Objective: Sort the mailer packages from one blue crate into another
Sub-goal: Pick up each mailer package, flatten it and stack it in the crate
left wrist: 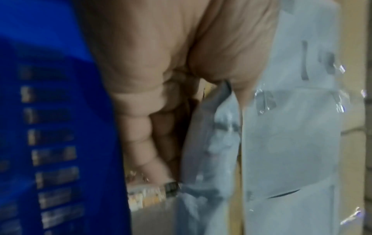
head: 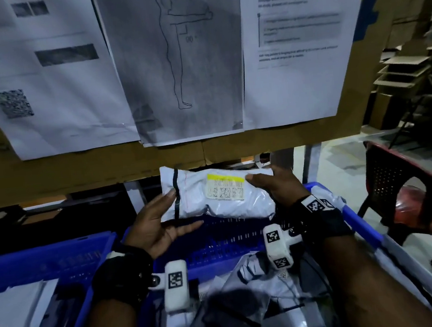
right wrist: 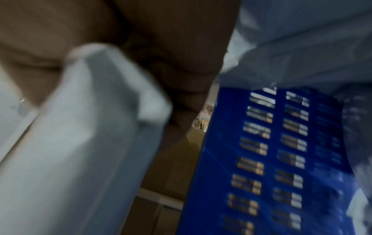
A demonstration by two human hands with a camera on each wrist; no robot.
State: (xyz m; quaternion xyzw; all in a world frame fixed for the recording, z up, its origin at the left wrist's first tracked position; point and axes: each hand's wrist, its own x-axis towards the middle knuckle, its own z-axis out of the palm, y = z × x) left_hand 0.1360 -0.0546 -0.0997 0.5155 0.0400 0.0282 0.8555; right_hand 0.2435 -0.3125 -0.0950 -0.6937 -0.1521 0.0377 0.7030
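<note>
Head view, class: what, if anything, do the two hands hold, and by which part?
A white plastic mailer package, held by its ends: left hand at the black-striped end, right hand at the opposite end.

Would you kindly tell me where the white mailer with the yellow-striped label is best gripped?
Probably by its two short ends, one from each side, as the left hand and right hand do: the white mailer is long, soft and label-up.

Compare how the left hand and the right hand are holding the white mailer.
The left hand lies palm up under the white mailer, its thumb on top at the black-striped end; the right hand shows its back and grips the opposite end, its thumb lying by the yellow-edged label. Both keep the mailer above the blue crate.
</note>
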